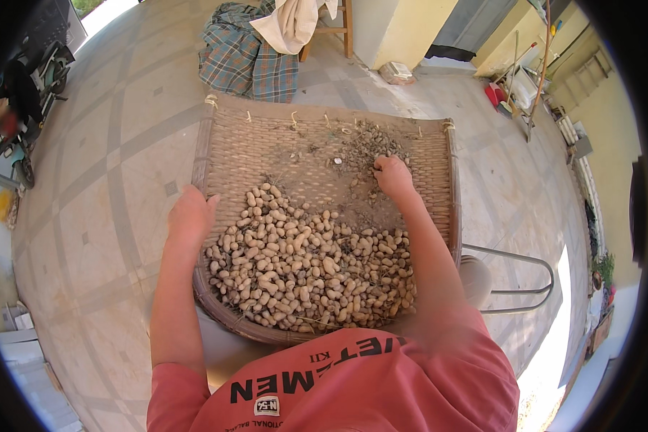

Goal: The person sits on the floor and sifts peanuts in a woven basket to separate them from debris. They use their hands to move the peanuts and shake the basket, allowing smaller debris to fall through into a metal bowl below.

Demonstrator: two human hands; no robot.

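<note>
A woven bamboo winnowing basket (pixel 454 189) lies across my lap, its rounded rim towards me. Unshelled peanuts (pixel 297 264) are heaped in its near half, mixed with dark bits and thin stems. My left hand (pixel 190 215) grips the basket's left rim, thumb over the inner side. At the far right part of the weave, my right hand (pixel 393 175) touches a small pile of dark debris (pixel 375 141) with bent fingers; whether anything is between them cannot be told. A small white piece (pixel 338 161) lies left of that hand.
Beyond the basket, a plaid cloth (pixel 232 54) and a pale cloth (pixel 291 27) hang by a wooden chair (pixel 348 32). A metal tube frame (pixel 545 270) stands to the right. Parked at the far left is a motorbike (pixel 24 119); a red dustpan (pixel 495 95) is at the upper right.
</note>
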